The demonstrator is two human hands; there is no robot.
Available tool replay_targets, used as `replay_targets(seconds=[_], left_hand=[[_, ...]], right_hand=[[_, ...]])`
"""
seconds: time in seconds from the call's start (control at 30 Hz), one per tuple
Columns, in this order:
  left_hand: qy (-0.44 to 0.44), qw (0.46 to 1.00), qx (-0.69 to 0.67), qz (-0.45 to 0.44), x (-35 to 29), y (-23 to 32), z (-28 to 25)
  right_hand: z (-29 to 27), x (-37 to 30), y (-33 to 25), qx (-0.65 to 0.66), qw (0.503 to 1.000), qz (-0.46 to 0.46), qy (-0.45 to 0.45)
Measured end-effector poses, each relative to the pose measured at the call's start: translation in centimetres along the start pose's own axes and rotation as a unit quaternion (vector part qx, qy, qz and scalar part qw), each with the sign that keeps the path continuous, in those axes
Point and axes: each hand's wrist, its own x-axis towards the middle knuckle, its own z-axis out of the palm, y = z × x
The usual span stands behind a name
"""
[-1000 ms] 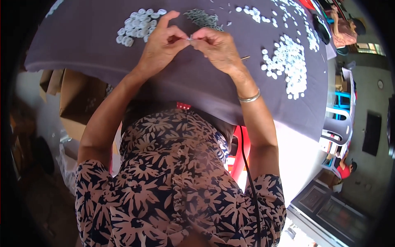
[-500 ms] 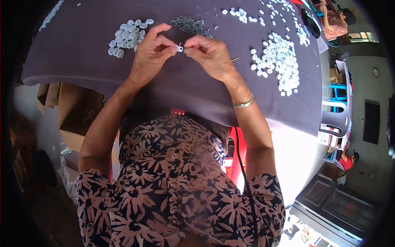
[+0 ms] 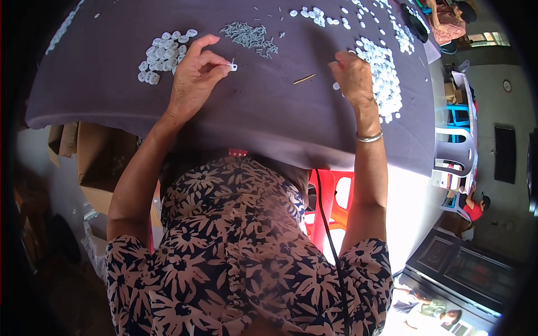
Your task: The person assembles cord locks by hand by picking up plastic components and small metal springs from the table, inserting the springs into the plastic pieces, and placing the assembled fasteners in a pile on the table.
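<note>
My left hand is raised over the dark tablecloth, its thumb and fingertips closed on a small white plastic piece. A thin grey pin stands up from that piece. At the near-left edge of a heap of small white plastic pieces is my right hand, fingers curled downward. The back of the hand hides whatever may be between its fingertips. Between the hands lies a thin brass-coloured rod. Past my left hand are a pile of grey metal pins and, to its left, a pile of larger white pieces.
More white pieces are scattered at the far side of the tablecloth. An open cardboard box stands below the table's left edge. On the right are a grey chair and, at the far right, another person at the table.
My right hand has left the white piece and moved right to the heap, uncovering the brass-coloured rod. My left hand still holds the white piece with its pin.
</note>
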Motion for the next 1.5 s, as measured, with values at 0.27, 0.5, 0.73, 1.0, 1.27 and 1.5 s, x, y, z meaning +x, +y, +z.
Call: replay_targets(seconds=[0.27,0.5,0.73,1.0,1.27,1.5], left_hand=[[0.002,1.0,-0.026,0.0,-0.2,0.2,0.2],[0.004,1.0,-0.029,0.001,0.0,0.0,0.1],[0.014,1.0,-0.011,0.004,0.1,-0.1,0.0],[0.002,0.998,0.021,0.051,-0.3,-0.3,0.3],[0.017,0.998,0.041,0.041,0.0,-0.3,0.2],[0.013,0.996,0.074,0.045,0.0,-0.3,-0.2]], right_hand=[[0.0,0.0,-2.2,-0.2,0.975,-0.042,-0.089],[0.9,-1.5,-1.4,-0.205,0.975,-0.089,0.009],[1.1,-0.6,0.1,0.038,0.998,0.006,0.041],[1.6,2.2,-8.7,0.566,0.812,0.111,-0.089],[4.2,3.5,-13.2,0.617,0.764,0.147,-0.114],[4.9,2.4,-14.2,0.553,0.822,0.111,-0.076]])
